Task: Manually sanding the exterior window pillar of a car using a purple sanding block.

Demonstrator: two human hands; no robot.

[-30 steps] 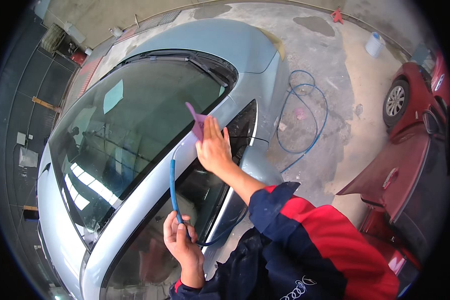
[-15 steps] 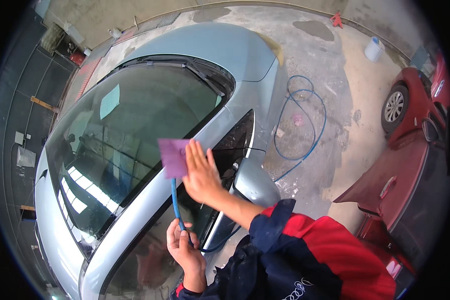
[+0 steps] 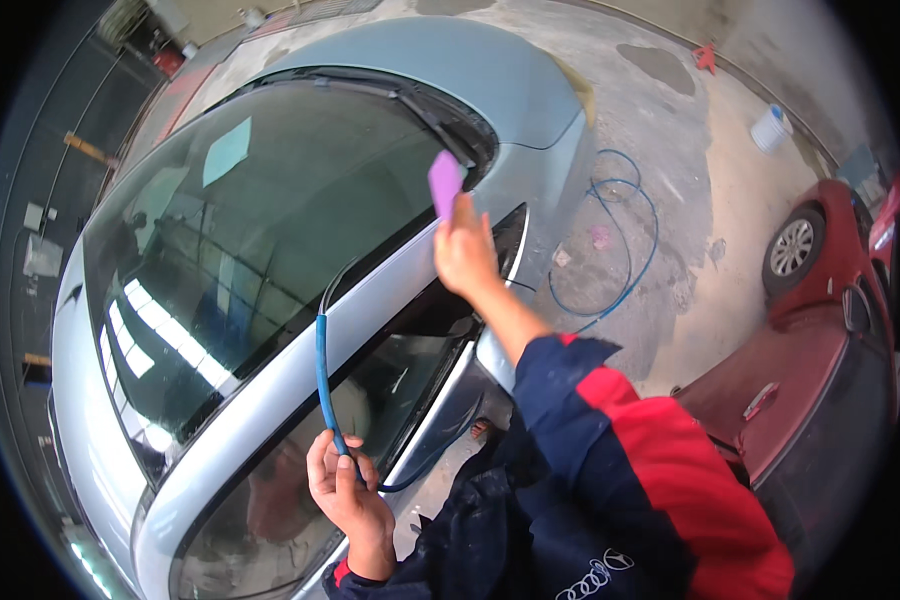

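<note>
My right hand (image 3: 467, 250) reaches out to the front end of the windshield pillar (image 3: 365, 315) of a silver-blue car. Closed on a thin purple cloth (image 3: 445, 182), it holds it by its near end, the rest sticking up beside the windshield's lower corner. Whether the cloth touches the car cannot be told. My left hand (image 3: 350, 490) is above the side window, fingers wrapped round a blue air hose (image 3: 323, 375). From the hose's upper end a thin, dark curved tube (image 3: 337, 285) points over the windshield (image 3: 270, 220).
The side mirror (image 3: 495, 355) is partly hidden by my right arm. The blue hose (image 3: 638, 275) lies looped on the concrete floor. A red car (image 3: 770, 330) stands at the right, a white bucket (image 3: 770, 128) beyond it. Some pinkish scrap (image 3: 599, 237) lies by the loops.
My right hand has slid forward along the pillar with the cloth, from flat on it to gripping its end. My left hand and the hose have shifted slightly left and nearer.
</note>
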